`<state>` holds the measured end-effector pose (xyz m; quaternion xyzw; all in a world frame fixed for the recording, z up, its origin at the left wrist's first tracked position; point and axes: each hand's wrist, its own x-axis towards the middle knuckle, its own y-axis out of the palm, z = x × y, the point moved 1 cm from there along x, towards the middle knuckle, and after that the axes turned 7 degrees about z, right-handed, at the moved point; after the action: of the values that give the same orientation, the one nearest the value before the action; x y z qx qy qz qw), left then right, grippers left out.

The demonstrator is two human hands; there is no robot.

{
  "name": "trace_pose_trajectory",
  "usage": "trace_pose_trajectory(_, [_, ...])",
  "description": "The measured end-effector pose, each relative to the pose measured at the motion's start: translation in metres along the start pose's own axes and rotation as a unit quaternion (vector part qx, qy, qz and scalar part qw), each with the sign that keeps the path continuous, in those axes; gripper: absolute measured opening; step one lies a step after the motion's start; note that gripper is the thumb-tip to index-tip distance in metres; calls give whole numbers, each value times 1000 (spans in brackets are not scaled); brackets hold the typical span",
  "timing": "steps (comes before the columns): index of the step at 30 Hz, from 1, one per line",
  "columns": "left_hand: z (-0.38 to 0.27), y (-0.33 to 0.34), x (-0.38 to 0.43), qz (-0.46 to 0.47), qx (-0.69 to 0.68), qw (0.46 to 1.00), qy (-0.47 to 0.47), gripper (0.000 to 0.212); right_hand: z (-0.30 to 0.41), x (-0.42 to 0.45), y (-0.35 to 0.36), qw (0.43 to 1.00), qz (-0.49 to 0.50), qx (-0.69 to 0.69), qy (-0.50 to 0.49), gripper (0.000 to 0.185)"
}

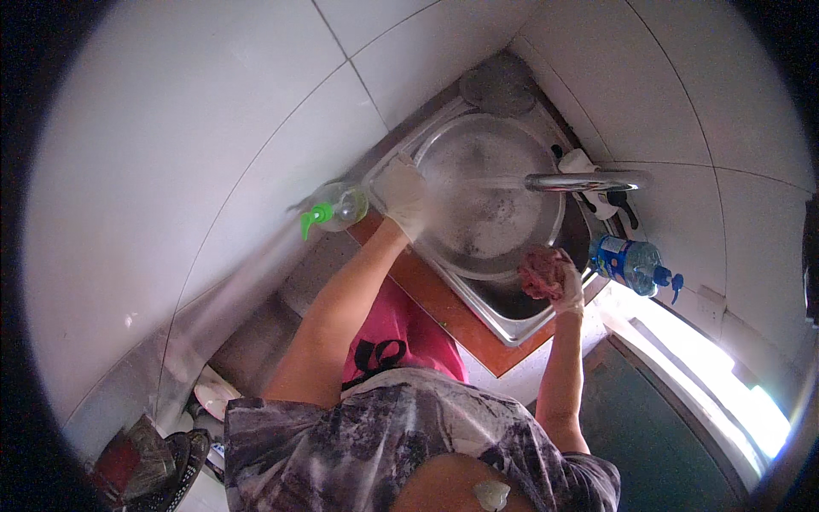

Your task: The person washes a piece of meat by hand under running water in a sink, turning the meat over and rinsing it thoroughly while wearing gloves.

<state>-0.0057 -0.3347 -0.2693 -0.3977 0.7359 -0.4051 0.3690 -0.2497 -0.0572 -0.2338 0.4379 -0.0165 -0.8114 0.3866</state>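
In a pale glove, my left hand [404, 195] is at the left rim of a large round metal pan [505, 217], its fingers partly blurred; whether they grip the rim is unclear. The pan lies in a stainless steel sink [512, 329], under a chrome faucet [576, 181]. Water appears to run from the spout towards the pan. My right hand [569, 288], gloved too, holds a crumpled reddish cloth [542, 274] over the sink's lower right part, beside the pan's rim.
A clear pump bottle with a green top [342, 206] stands left of the sink. To the right is a blue-labelled pump bottle [630, 264]. A dark round object [498, 86] sits in the back corner. Tiled walls [256, 128] enclose the sink on two sides.
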Motion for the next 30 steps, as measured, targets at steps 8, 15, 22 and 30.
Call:
trace_pose_trajectory(8, [-5,10,9,120,-115,983,-71,32,-10,19,18,971,-149,-183,-35,21])
trace_pose_trajectory(15, [-16,-54,-21,117,-106,987,27,38,24,-45,26,989,-132,-52,-34,20])
trace_pose_trajectory(22, [-30,-64,-23,279,-122,952,-41,17,70,-93,48,988,-109,-105,-24,22])
trace_pose_trajectory(30, [-13,-27,-53,93,223,863,443,13,119,-118,101,990,-96,-94,-40,30])
